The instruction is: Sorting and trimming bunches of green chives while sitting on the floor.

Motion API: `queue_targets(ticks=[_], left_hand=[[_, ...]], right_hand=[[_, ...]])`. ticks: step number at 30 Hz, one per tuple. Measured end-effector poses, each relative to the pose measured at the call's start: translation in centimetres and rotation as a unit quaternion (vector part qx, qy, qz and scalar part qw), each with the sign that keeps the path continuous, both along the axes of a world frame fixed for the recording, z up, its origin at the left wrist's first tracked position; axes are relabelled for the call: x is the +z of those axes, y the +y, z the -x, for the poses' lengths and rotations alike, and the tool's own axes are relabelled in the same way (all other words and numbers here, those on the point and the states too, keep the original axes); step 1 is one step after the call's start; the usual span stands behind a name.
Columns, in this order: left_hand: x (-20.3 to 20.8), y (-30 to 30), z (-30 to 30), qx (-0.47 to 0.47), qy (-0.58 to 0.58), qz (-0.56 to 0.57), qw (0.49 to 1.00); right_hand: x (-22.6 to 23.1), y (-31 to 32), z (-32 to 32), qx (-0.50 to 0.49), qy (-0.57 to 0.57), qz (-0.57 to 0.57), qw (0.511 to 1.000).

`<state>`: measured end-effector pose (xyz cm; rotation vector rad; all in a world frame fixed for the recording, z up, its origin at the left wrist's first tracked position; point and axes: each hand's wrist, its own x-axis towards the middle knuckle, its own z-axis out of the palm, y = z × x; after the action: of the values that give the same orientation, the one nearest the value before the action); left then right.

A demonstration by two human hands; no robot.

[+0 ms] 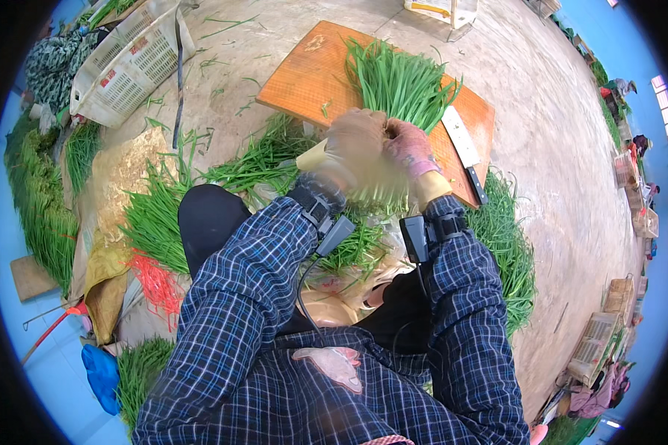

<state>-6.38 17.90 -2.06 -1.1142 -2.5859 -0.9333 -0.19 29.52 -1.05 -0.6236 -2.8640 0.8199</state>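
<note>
A thick bunch of garlic chives [401, 81], long green leaves fanned away from me, lies over the wooden board [304, 67]. Both my hands wear gloves and meet at the bunch's near end. My left hand [358, 137], partly smeared by motion, is closed there. Right beside it, my right hand [412, 152] has its fingers wrapped round the same end. What lies between the fingers is mostly hidden. A knife with a wide pale blade [460, 137] and dark handle rests on the board to the right, its handle at the edge.
Loose chives [267, 156] cover the floor left of the board, and another heap [508, 252] lies to its right. Red ties [156, 285] sit by my left knee. A white plastic crate [130, 70] stands at the far left. Other people and crates are along the right wall.
</note>
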Motion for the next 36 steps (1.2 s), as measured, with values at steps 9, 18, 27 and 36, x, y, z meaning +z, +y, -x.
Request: queue_targets(ticks=[9, 18, 27, 36], left_hand=[[0.9, 1.3, -0.8, -0.080, 0.050, -0.022, 0.995], [-1.9, -2.1, 0.5, 0.047, -0.444, -0.369, 0.815], [-2.6, -0.5, 0.0, -0.018, -0.217, -0.168, 0.961], [1.1, -0.4, 0.7, -0.030, 0.034, 0.040, 0.998]], right_hand=[[-3.1, 1.8, -0.9, -0.024, 0.112, 0.239, 0.964], [-1.7, 1.2, -0.7, -0.038, 0.061, 0.120, 0.990], [-2.5, 1.4, -0.5, -0.040, 0.070, 0.147, 0.986], [-0.5, -0.3, -0.2, -0.038, 0.032, 0.064, 0.997]])
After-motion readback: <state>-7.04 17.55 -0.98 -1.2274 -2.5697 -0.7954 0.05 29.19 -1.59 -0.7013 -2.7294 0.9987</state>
